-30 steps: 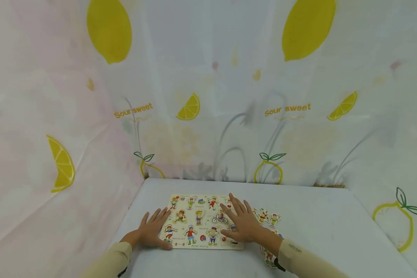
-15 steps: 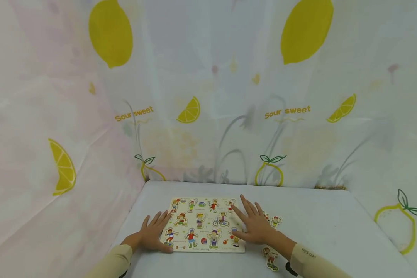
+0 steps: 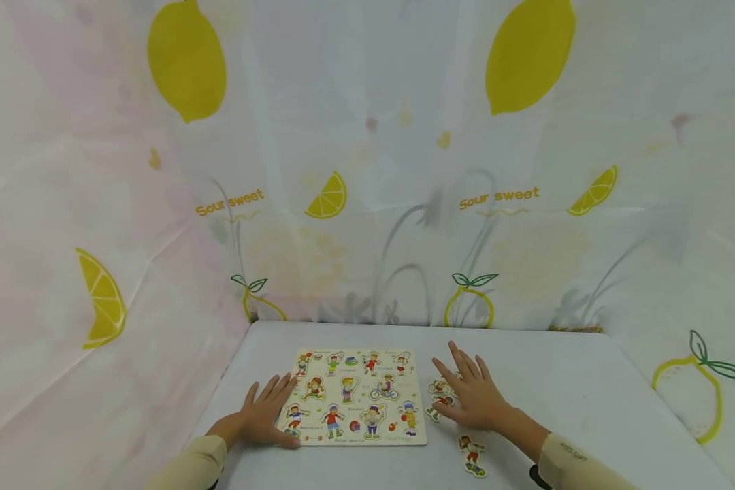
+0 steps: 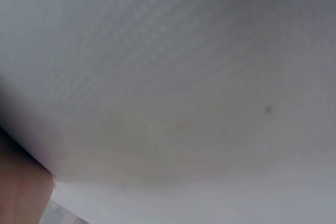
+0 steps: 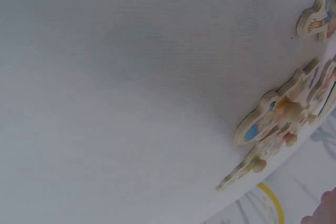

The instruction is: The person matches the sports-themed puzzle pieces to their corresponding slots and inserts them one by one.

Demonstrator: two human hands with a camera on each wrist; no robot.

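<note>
Left hand (image 3: 259, 416), fingers spread, ungrasping, at the board's (image 3: 367, 395) nine-o'clock edge; right hand (image 3: 476, 401), likewise holding nothing, near its three o'clock, where a low palm could catch the loose pieces' (image 3: 439, 387) knobs (image 5: 259, 166), scattering them

Puzzle board (image 3: 413, 442): pale, smooth, matt, looks like wood, printed; loose pieces (image 5: 278, 111) to its right: wood, cut edges layered like plywood, faces smooth; round knob (image 5: 259, 165) on one: plain wood; table cover (image 3: 588, 408): white cloth, fine weave, matt; far hanging (image 3: 367, 143): thin cloth-like, creased; sleeves (image 3: 190, 463): matt cloth
</note>
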